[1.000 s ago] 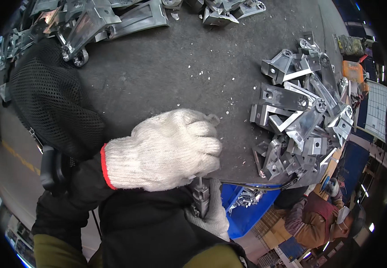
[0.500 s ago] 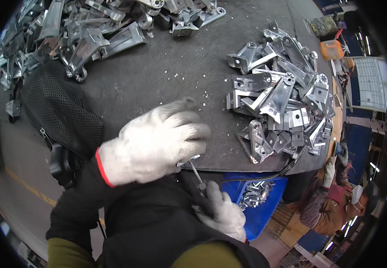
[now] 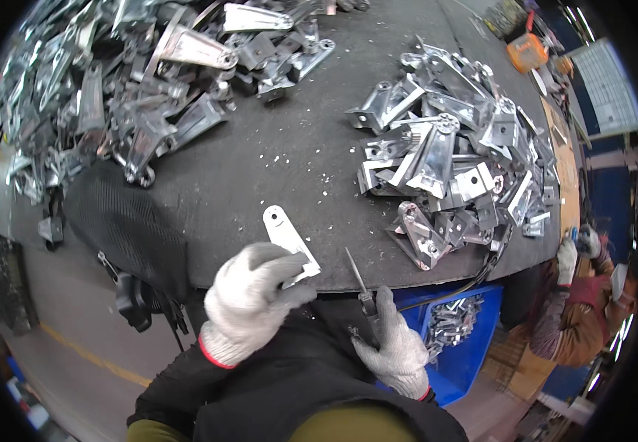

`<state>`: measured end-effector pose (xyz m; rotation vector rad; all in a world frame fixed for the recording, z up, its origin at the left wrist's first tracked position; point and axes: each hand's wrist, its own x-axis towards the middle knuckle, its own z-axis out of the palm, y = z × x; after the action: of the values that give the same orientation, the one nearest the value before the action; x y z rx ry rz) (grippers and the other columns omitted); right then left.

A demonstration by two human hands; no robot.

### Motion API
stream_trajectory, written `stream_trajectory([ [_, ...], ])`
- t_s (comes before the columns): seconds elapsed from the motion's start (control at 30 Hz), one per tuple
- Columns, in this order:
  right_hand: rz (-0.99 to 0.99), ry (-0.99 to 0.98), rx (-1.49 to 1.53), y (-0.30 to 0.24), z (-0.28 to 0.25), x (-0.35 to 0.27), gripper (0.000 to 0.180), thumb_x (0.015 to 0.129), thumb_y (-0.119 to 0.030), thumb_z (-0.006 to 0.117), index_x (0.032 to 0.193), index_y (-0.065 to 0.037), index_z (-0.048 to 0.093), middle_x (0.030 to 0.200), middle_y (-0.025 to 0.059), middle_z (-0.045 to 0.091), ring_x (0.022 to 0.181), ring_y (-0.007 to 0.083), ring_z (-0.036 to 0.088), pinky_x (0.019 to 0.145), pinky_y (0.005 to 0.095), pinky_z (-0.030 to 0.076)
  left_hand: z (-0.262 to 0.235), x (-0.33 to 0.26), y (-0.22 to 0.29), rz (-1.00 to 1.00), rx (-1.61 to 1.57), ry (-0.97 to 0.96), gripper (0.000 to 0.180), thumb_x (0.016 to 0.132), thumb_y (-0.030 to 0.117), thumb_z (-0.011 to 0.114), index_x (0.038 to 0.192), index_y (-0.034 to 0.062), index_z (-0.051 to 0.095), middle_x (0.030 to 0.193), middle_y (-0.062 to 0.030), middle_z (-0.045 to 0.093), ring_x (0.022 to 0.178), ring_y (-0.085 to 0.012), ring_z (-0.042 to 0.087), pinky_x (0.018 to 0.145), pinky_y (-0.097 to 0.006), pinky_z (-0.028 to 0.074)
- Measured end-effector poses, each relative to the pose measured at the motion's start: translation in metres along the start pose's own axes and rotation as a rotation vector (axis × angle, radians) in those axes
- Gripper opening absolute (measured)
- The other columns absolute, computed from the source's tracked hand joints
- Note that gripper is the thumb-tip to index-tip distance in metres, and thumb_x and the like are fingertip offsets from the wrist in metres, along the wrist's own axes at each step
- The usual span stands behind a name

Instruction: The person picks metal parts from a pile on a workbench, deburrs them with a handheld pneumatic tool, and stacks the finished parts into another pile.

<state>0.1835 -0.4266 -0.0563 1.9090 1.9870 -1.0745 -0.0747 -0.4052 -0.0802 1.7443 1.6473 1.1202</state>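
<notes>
My left hand (image 3: 249,298), in a white knit glove with a red cuff edge, closes its fingers on the near end of a flat silver metal bracket (image 3: 282,232). The bracket's rounded end, with a hole in it, points away over the table. At my right hand (image 3: 398,346), also gloved, the fingers wrap around the dark handle of a slim, file-like tool (image 3: 356,271). Its thin tapered tip points up and left, apart from the bracket. Part of the handle is hidden in the glove.
Similar brackets form a large pile (image 3: 90,103) at far left and another (image 3: 444,147) at right on the dark table (image 3: 260,177). A black mesh bag (image 3: 124,221) sits left. Below the right edge, a blue bin (image 3: 474,361) holds metal parts. A co-worker (image 3: 580,317) is at far right.
My left hand has moved down and now shows the bracket between its fingers. My right hand with the tool appears slightly farther right. The whole view has shifted.
</notes>
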Motion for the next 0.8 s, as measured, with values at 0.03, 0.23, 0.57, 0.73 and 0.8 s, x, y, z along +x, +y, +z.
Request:
stream_trajectory([
  [0.03, 0.013, 0.011, 0.024, 0.001, -0.001, 0.002, 0.103, 0.081, -0.03, 0.087, 0.164, -0.005, 0.032, 0.118, 0.0251, 0.071, 0.102, 0.0437, 0.073, 0.081, 0.05, 0.06, -0.012, 0.004, 0.013, -0.189, -0.173, -0.036, 0.048, 0.06, 0.004, 0.097, 0.102, 0.0034, 0.074, 0.105, -0.0103, 0.072, 0.083, -0.0184, 0.069, 0.071, -0.031, 0.056],
  [0.23, -0.025, -0.086, 0.002, -0.008, -0.004, 0.005, 0.086, 0.087, -0.032, 0.08, 0.159, -0.014, 0.037, 0.105, 0.022, 0.074, 0.09, 0.0439, 0.074, 0.074, 0.0528, 0.06, -0.036, 0.02, 0.024, -0.638, -0.695, 0.083, 0.049, 0.058, -0.012, 0.079, 0.106, -0.0059, 0.076, 0.095, -0.0112, 0.07, 0.08, -0.0167, 0.068, 0.072, -0.03, 0.057],
  [0.57, -0.245, 0.118, -0.088, 0.01, 0.014, 0.001, 0.086, 0.087, -0.04, 0.08, 0.163, -0.026, 0.042, 0.085, 0.0145, 0.067, 0.062, 0.0369, 0.071, 0.053, 0.049, 0.057, -0.039, 0.018, 0.036, -0.625, -1.17, 0.146, 0.029, 0.075, -0.002, 0.071, 0.103, -0.0107, 0.069, 0.089, -0.0167, 0.07, 0.069, -0.0196, 0.07, 0.072, -0.042, 0.066],
  [0.73, -0.199, 0.047, -0.074, 0.003, 0.008, 0.003, 0.087, 0.087, -0.04, 0.08, 0.164, -0.028, 0.041, 0.088, 0.0143, 0.067, 0.065, 0.0376, 0.072, 0.056, 0.0499, 0.058, -0.038, 0.011, 0.021, -0.649, -1.276, 0.083, 0.06, 0.087, 0.044, 0.088, 0.113, -0.0055, 0.067, 0.105, -0.0218, 0.073, 0.076, -0.0212, 0.071, 0.071, -0.043, 0.064],
  [0.8, -0.191, -0.005, -0.072, 0.004, 0.006, 0.005, 0.089, 0.088, -0.039, 0.08, 0.165, -0.03, 0.037, 0.093, 0.0144, 0.067, 0.069, 0.038, 0.073, 0.059, 0.051, 0.059, -0.037, -0.002, 0.011, -0.724, -1.381, 0.127, 0.062, 0.088, 0.05, 0.085, 0.119, -0.001, 0.066, 0.118, -0.0217, 0.071, 0.076, -0.0216, 0.068, 0.067, -0.04, 0.062],
])
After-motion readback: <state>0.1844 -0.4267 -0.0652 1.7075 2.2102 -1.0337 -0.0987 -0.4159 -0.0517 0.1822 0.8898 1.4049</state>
